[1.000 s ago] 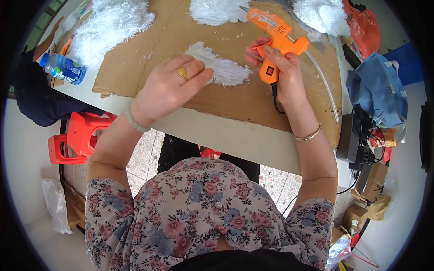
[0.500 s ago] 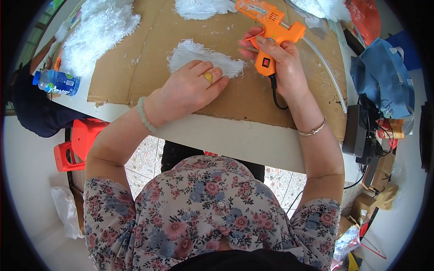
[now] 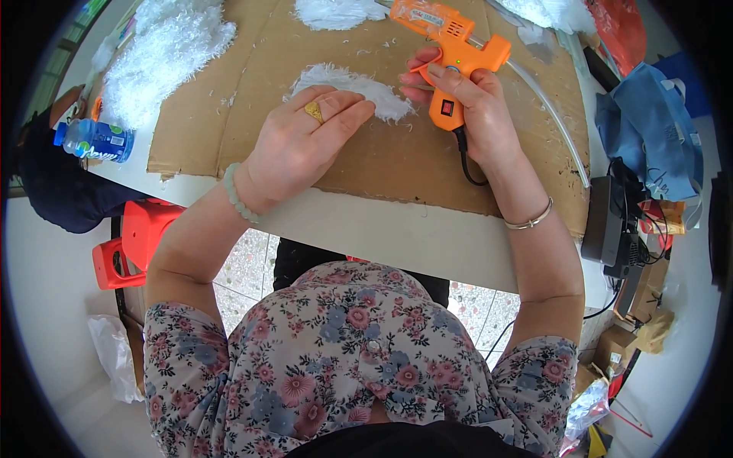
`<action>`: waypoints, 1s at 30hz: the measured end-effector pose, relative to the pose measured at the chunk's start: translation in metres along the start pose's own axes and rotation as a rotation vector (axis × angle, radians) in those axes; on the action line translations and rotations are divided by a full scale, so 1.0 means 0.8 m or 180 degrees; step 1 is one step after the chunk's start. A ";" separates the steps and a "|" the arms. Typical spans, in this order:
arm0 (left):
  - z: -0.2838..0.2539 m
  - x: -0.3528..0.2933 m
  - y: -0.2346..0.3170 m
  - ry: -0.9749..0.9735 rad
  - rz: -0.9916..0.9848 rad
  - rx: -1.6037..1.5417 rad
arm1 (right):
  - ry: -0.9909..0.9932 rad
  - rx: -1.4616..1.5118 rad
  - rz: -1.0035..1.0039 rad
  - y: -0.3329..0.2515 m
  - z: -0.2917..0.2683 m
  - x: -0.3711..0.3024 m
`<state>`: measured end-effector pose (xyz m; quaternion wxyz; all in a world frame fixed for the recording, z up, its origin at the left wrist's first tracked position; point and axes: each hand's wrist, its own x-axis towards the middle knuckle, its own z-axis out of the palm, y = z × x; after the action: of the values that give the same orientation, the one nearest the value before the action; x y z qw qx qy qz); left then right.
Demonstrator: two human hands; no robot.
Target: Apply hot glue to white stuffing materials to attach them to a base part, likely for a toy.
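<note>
My right hand (image 3: 482, 103) is wrapped round the handle of an orange hot glue gun (image 3: 450, 57), its nozzle pointing up and left. A clear glue stick (image 3: 546, 95) sticks out of the gun's back and curves down to the right. My left hand (image 3: 309, 137), with a gold ring, is closed at the near edge of a small white fringed fabric piece (image 3: 355, 85). Its fingertips are partly hidden against the fabric. The piece lies on a brown cardboard sheet (image 3: 412, 164), its upper face shaggy.
Another white fringed piece (image 3: 340, 14) lies at the far edge, with a white shaggy heap (image 3: 168, 61) at left. A bottle (image 3: 95, 140) stands near the left table edge; a person in dark clothes (image 3: 65, 175) is beyond. A blue bag (image 3: 649, 126) and black box (image 3: 603, 217) are right.
My left hand has drawn back slightly to the left. The small fabric piece now shows a shaggier face instead of its ribbed one. The glue gun has barely moved.
</note>
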<state>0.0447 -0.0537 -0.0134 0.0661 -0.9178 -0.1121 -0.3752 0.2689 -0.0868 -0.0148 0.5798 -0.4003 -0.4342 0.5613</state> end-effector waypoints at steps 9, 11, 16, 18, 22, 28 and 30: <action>0.002 0.003 0.006 -0.0457 0.0042 0.0012 | -0.0078 -0.0052 0.0174 0.000 0.004 -0.002; 0.008 -0.004 0.006 -0.0722 0.0055 -0.0120 | -0.0035 -0.0356 0.0210 -0.001 0.005 -0.001; 0.013 -0.004 -0.002 -0.0550 -0.0301 -0.0399 | -0.0059 -0.1227 0.0266 -0.006 0.005 0.001; 0.013 -0.002 -0.002 -0.0353 -0.0447 -0.0520 | -0.0092 -0.1371 0.0245 -0.007 0.006 0.000; 0.011 0.007 -0.005 0.0359 -0.1562 -0.0975 | -0.0076 -0.1343 0.0270 -0.006 0.004 0.002; 0.008 0.009 0.003 0.0535 -0.1475 -0.0815 | -0.0032 -0.1317 0.0331 -0.007 0.005 0.001; 0.009 0.012 0.007 0.0114 -0.1109 -0.0475 | -0.0023 -0.1151 0.0308 -0.005 0.003 0.002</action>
<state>0.0575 -0.0564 -0.0119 -0.0662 -0.8800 -0.2400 -0.4045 0.2677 -0.0852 -0.0099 0.4691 -0.5165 -0.5103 0.5027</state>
